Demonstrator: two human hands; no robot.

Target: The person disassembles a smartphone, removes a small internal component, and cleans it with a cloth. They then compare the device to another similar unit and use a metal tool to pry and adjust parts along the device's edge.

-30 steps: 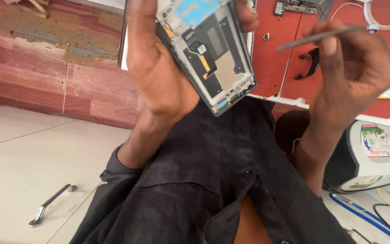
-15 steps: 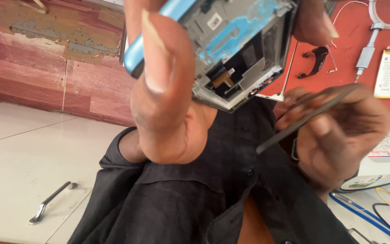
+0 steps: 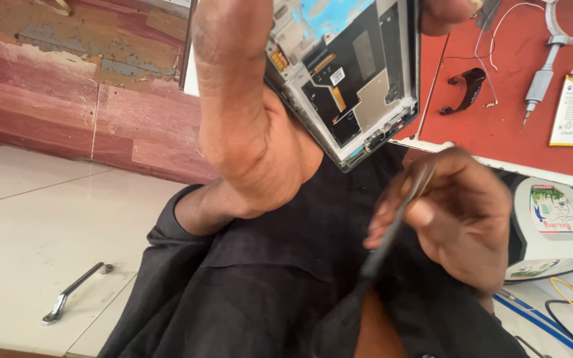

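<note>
Left hand (image 3: pixel 247 126) clamps the opened phone frame (image 3: pixel 349 73) by its edges at twelve o'clock, a light, rigid but fragile piece best gripped on the rim, clear of its boards, while right hand (image 3: pixel 462 215) at four o'clock pinches thin tweezers (image 3: pixel 392 225) shut beside the red mat (image 3: pixel 499 113).

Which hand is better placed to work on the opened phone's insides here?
The right hand, probably. It holds a thin dark tool just below the opened phone, free to reach its exposed insides. The left hand is fully taken up gripping the phone.
</note>
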